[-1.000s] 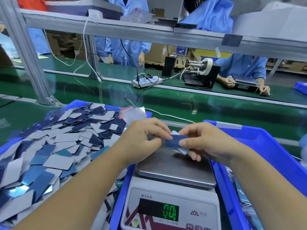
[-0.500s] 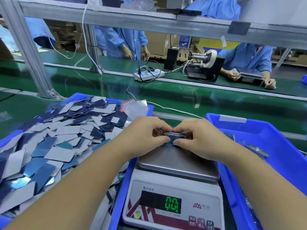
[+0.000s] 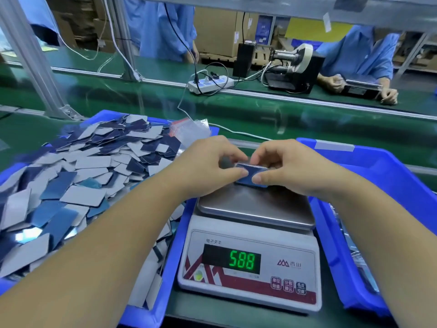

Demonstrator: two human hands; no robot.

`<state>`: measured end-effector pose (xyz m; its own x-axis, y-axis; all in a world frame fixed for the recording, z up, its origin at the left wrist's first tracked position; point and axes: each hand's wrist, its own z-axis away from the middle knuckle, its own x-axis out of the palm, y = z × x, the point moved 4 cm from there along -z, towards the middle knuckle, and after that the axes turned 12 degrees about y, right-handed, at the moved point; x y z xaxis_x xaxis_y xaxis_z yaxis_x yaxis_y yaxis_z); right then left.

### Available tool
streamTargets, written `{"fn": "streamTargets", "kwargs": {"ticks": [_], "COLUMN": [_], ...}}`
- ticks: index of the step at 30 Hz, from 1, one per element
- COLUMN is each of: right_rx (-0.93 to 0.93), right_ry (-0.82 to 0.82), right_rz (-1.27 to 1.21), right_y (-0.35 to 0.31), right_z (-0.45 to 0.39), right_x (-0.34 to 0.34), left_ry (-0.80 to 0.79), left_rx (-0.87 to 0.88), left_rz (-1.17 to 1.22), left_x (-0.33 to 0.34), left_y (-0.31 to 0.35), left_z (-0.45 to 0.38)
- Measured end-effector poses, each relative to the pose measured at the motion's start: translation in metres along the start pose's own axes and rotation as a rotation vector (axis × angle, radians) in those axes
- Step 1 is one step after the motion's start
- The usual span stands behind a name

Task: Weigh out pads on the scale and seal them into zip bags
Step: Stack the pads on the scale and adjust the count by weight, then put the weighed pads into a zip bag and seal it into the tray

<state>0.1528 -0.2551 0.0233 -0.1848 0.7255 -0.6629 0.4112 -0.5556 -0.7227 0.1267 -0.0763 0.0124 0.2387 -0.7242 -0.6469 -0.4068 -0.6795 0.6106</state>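
Blue pads, squared into a small stack (image 3: 251, 174), are sitting on the steel platform of the scale (image 3: 255, 209), whose green display is reading 588. Both hands are pinching the stack from opposite ends, the left hand (image 3: 208, 166) and the right hand (image 3: 289, 170) each curling thumb and fingers around it. Loose blue and grey pads are lying heaped in the left blue bin (image 3: 179, 233), a clear bag (image 3: 192, 130) is lying at the heap's far edge, and another blue bin (image 3: 383, 176) is standing just right of the scale.
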Motion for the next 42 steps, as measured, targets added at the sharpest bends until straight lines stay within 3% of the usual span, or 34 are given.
{"fn": "streamTargets", "kwargs": {"ticks": [2,4,8,12,23,32,36,42], "right_rx": [0.054,0.055,0.049,0.072,0.125,0.119,0.041,-0.025], "right_ry": [-0.043,-0.038,0.091,0.161,0.252,0.237,0.202,0.142], "right_rz": [-0.057,0.039,0.233,0.003,-0.102,0.018,0.092,0.12], "right_y": [0.004,0.008,0.013,0.016,0.027,0.027,0.019,0.007], "right_z": [0.001,0.002,-0.002,-0.003,-0.004,-0.004,-0.002,-0.003], "right_x": [-0.002,-0.005,-0.014,-0.018,-0.025,-0.02,-0.014,-0.01], "left_ry": [0.036,0.082,0.189,0.237,-0.082,-0.063,0.04,0.325], "left_rx": [-0.043,-0.108,-0.279,-0.374,-0.458,-0.45,-0.479,-0.576], "left_rz": [0.044,0.069,0.086,0.051,-0.306,-0.407,-0.378,-0.315], "left_x": [-0.004,-0.011,-0.025,-0.034,-0.022,-0.024,-0.027,-0.048], "left_y": [-0.005,-0.013,-0.034,-0.044,-0.06,-0.069,-0.07,-0.085], "left_z": [-0.002,-0.004,-0.009,-0.008,0.001,0.0,-0.004,-0.005]}}
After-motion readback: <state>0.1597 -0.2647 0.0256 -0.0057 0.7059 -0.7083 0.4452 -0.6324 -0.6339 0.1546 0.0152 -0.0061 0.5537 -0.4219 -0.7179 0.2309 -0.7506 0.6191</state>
